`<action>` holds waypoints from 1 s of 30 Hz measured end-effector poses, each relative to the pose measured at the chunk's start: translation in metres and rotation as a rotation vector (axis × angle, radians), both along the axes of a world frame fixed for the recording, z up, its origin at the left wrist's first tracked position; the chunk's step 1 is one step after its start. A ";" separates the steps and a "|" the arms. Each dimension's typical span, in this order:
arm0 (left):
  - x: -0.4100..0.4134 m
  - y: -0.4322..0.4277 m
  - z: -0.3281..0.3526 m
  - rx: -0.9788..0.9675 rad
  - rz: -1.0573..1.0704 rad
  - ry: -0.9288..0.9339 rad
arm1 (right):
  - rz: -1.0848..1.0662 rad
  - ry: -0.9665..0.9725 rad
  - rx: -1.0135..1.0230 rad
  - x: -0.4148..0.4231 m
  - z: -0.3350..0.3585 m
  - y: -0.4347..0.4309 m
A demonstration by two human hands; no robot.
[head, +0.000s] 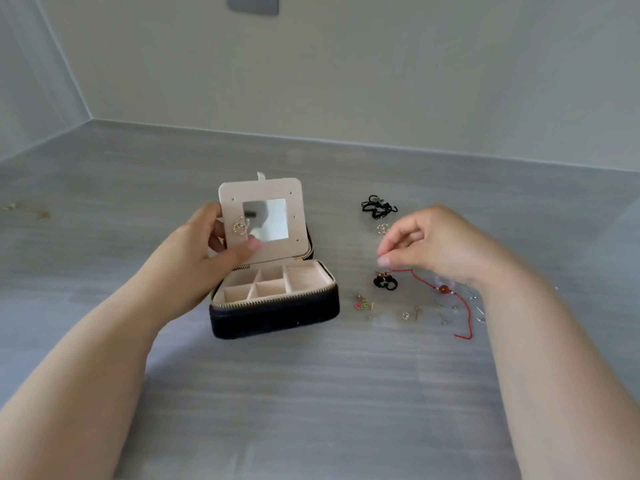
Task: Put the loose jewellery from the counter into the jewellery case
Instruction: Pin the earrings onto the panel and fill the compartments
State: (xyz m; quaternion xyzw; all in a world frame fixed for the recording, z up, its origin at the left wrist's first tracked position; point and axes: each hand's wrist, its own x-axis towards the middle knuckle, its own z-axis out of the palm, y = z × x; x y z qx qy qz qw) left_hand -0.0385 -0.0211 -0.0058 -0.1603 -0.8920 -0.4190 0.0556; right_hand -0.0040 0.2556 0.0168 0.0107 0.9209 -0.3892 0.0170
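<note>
The black zip jewellery case (273, 317) lies open on the grey counter, its beige compartments bare. My left hand (207, 251) grips the left edge of the upright beige mirror panel (266, 188), thumb on its front. A pearl logo earring (241, 226) is pinned to that panel. My right hand (440, 244) hovers over the loose jewellery right of the case, thumb and forefinger tips pinched close; nothing shows between them. Below it lie a black bow piece (385, 281), a red cord bracelet (445, 289) with a brown bead, and a second logo earring (381, 229).
Black hair ties (379, 206) lie behind the right hand. Pink and green earrings (363, 304) and several tiny gold and silver pieces (412, 313) are scattered near the case's right side. A few small gold bits (41, 213) sit far left. The wall rises behind.
</note>
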 end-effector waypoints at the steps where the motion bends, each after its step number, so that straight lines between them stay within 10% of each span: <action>1: 0.001 0.001 0.000 -0.016 -0.002 -0.009 | 0.031 -0.030 0.046 0.001 0.000 -0.003; 14: 0.011 0.013 0.004 -0.306 0.102 -0.050 | -0.150 0.089 0.028 0.018 0.044 0.021; 30: 0.011 0.021 -0.009 -0.112 -0.003 -0.005 | -0.164 0.146 -0.029 -0.001 -0.029 0.036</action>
